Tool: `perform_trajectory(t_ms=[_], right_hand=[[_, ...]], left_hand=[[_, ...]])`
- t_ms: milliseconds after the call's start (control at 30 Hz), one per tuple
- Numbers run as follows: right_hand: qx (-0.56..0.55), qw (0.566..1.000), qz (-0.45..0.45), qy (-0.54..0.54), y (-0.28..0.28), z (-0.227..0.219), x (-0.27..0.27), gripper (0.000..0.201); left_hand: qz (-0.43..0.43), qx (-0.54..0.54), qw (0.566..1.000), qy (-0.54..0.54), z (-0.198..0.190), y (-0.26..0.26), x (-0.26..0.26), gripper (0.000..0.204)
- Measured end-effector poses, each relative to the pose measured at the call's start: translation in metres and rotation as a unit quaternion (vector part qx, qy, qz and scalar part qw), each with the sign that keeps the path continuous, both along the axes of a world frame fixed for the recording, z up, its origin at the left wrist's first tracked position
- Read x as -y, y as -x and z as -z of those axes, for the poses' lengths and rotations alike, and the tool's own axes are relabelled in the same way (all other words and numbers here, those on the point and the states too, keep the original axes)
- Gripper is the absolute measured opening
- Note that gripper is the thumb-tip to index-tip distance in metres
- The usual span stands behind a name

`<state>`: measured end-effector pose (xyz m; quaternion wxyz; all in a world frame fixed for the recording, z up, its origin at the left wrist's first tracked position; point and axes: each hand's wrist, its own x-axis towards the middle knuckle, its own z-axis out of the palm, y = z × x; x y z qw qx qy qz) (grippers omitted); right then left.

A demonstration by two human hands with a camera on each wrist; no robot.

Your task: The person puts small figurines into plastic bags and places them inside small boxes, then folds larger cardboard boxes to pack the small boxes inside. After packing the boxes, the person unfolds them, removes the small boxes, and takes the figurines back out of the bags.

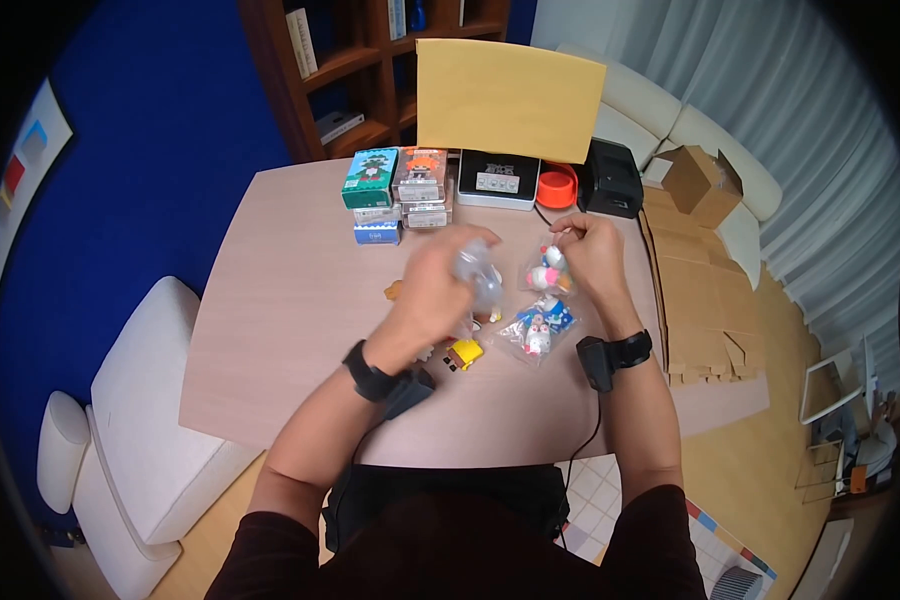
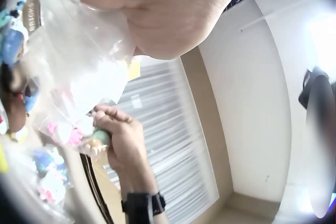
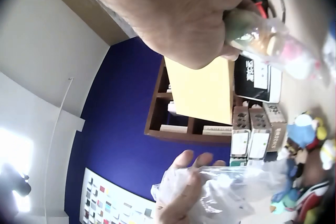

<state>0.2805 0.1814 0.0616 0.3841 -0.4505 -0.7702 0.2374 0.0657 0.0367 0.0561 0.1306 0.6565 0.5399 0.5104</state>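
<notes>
My left hand (image 1: 425, 300) grips a crumpled clear plastic bag (image 1: 478, 276) over the middle of the table; in the right wrist view the bag (image 3: 223, 192) hangs from its fingers. To the right, my right hand (image 1: 598, 262) pinches the top of another clear bag (image 1: 545, 278) with small pink, white and green figures inside. Below that, a bag of blue and white figures (image 1: 538, 335) lies on the table. Loose toy figures sit under and beside my left hand, among them a yellow one (image 1: 463, 353) and a brown one (image 1: 394, 290); the hand partly hides them.
Stacked toy boxes (image 1: 370, 180) stand at the back left of the table (image 1: 270, 300). Beside them are a black and white box (image 1: 498, 180), a red round container (image 1: 557, 186) and a black device (image 1: 611, 178), with a yellow panel (image 1: 510, 100) behind. Flattened cardboard (image 1: 705, 290) lies at the right.
</notes>
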Motion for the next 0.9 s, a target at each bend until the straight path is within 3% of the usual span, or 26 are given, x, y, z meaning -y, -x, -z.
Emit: perform_trajectory(t_ms=[33,100,167,200,267,400,500,600,667,700,767,833,900], right_hand=[[-0.02,0.999,0.009,0.042,0.004,-0.001,0.001,0.018],[-0.041,0.996,0.015,0.081,0.009,0.003,-0.001,0.018],[-0.161,0.959,0.005,0.234,0.016,0.015,-0.006,0.019],[-0.162,0.959,0.004,0.234,0.016,0.019,-0.005,0.019],[-0.254,0.897,-0.062,0.357,0.016,0.022,0.005,0.019],[-0.216,0.908,-0.077,0.351,0.015,0.015,0.022,0.018],[-0.279,0.886,-0.085,0.36,0.013,0.0,0.036,0.013],[-0.279,0.89,-0.157,0.325,0.008,-0.009,0.045,0.016],[-0.123,0.952,-0.191,0.204,0.005,-0.009,0.046,0.015],[-0.124,0.952,-0.191,0.204,0.005,-0.009,0.048,0.015],[-0.02,0.984,-0.153,-0.085,0.006,-0.012,0.051,0.014],[-0.02,0.981,-0.154,-0.115,0.007,-0.016,0.051,0.013],[-0.019,0.977,-0.155,-0.143,0.008,-0.019,0.054,0.012]], left_hand=[[0.0,0.0,1.0,0.0,-0.002,-0.015,0.008,0.044],[-0.046,-0.133,0.99,-0.001,-0.013,-0.05,0.03,0.043],[-0.073,-0.136,0.988,0.024,-0.012,-0.069,0.033,0.044],[-0.097,-0.138,0.984,0.051,-0.012,-0.073,0.033,0.045],[-0.099,-0.134,0.986,0.018,-0.001,-0.071,0.026,0.042],[-0.1,-0.1,0.989,-0.046,0.021,-0.06,0.01,0.027],[-0.129,-0.034,0.991,-0.009,0.013,-0.054,0.004,0.017],[-0.115,0.006,0.993,0.011,0.004,-0.042,-0.004,0.013],[-0.113,0.019,0.993,0.007,0.001,-0.037,-0.009,0.013],[-0.101,0.016,0.995,0.011,0.0,-0.035,-0.011,0.013],[-0.087,0.012,0.996,0.014,-0.006,-0.032,-0.012,0.013],[-0.082,-0.03,0.996,-0.003,-0.012,-0.031,-0.011,0.013],[-0.069,-0.007,0.997,0.025,-0.021,-0.03,-0.012,0.014]])
